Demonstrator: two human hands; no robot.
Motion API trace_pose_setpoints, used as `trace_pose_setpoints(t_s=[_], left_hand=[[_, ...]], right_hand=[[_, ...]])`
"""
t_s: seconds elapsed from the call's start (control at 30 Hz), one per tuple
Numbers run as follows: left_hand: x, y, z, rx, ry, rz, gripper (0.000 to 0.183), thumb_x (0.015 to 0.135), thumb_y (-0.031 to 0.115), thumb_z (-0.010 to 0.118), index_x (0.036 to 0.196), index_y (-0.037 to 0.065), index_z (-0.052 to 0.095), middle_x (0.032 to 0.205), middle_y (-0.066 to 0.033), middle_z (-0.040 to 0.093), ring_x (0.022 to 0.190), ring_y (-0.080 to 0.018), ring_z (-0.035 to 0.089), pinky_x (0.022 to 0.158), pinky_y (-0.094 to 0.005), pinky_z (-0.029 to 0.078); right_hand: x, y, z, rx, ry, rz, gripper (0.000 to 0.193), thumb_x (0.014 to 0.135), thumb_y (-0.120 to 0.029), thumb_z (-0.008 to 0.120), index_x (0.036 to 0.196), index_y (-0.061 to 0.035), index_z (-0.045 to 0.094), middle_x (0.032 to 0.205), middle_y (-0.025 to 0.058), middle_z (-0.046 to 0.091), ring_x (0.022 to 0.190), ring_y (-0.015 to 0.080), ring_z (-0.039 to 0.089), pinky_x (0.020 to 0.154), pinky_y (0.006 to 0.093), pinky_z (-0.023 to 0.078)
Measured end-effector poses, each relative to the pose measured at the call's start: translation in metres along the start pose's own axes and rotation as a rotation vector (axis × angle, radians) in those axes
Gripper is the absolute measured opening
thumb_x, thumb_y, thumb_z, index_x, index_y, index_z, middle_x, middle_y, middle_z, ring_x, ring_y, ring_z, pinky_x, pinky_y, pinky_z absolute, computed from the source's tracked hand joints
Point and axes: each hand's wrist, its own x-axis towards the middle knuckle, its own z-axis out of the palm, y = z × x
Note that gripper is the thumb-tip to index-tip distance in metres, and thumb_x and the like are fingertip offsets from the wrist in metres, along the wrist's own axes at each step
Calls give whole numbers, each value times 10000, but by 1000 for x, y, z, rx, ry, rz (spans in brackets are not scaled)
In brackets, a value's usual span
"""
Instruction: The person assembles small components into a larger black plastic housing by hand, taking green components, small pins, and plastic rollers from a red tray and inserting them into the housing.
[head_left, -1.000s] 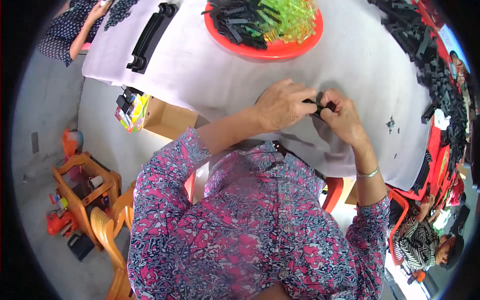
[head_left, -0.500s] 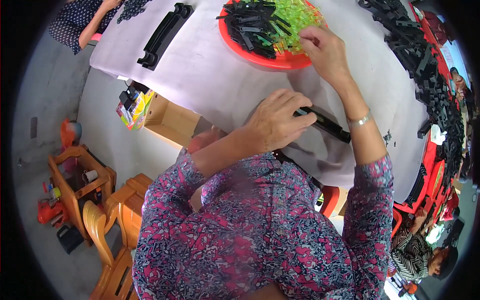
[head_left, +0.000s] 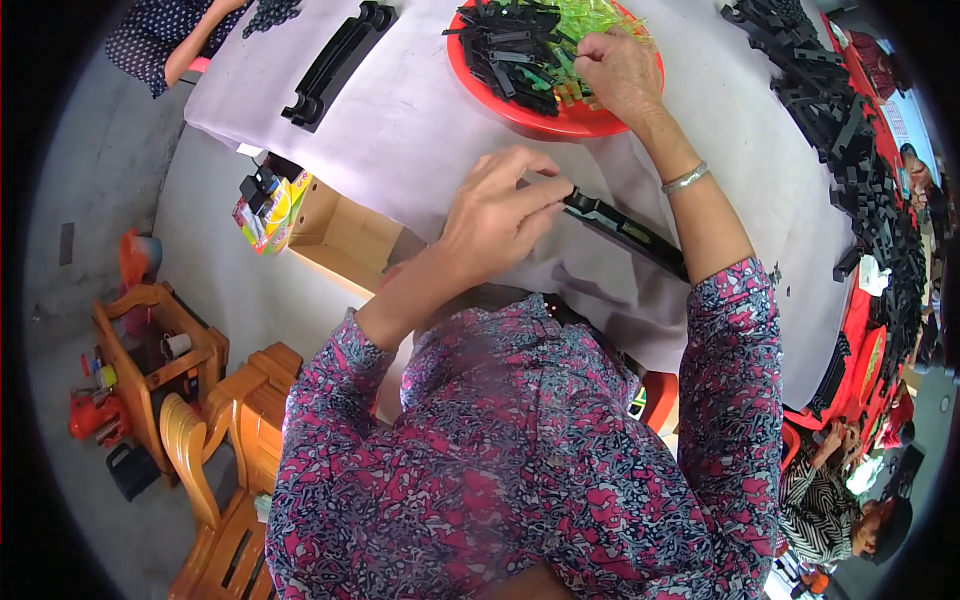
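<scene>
My left hand is closed on the upper-left end of a long black plastic part, which slants down to the right over the cloth. A small yellowish-green spot shows on the part's face. My right hand is up over the red basin, its fingers pinched together among small pieces. Whatever lies between those fingertips is too small to make out. In the basin, black plastic strips fill the left side. Clear yellow-green pieces fill the right.
A pair of long black parts lies at the table's far left. Piles of black parts line the right edge. An open cardboard box and wooden chairs stand left of the table. Other people sit at the far left and right.
My left hand has moved left and lifted its end of the black part. My right hand has shifted slightly left and up, into the basin's green pieces.
</scene>
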Motion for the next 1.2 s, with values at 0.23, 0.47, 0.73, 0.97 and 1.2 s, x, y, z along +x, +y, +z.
trace_pose_setpoints(t_s=[0.23,0.47,0.73,0.97,1.2], left_hand=[[35,-9,-4,-213,224,-84,258,820,-10,763,1075,5,726,1019,-123,654,900,-272,668,812,-365,559],[69,2,3,-477,182,-291,301,878,53,762,1166,-6,694,1002,-101,653,870,-179,663,797,-303,560],[63,10,29,-687,-23,-357,101,932,55,705,1003,-9,740,848,10,680,746,-53,588,671,-232,484],[51,22,44,-863,106,-465,78,926,30,716,990,3,750,807,10,685,741,-53,617,654,-211,494],[41,20,64,-892,43,-435,99,906,37,731,1001,10,742,820,-1,689,746,-71,629,651,-237,496]], right_hand=[[-23,-13,-47,424,55,198,149,848,-195,698,883,-59,749,791,106,733,687,202,692,702,346,557],[-96,-46,-96,990,-196,326,76,905,-81,642,890,-29,695,822,-3,685,761,76,651,676,221,505],[-138,-43,-97,1008,-157,360,79,932,-101,649,907,-38,690,807,-26,654,724,56,599,663,213,480],[-179,-52,-101,993,93,642,115,963,-138,695,999,-38,738,823,-7,692,645,44,569,601,209,469],[-189,-61,-95,1075,157,661,112,960,-135,702,946,-28,732,776,-14,667,601,36,537,536,199,430]])
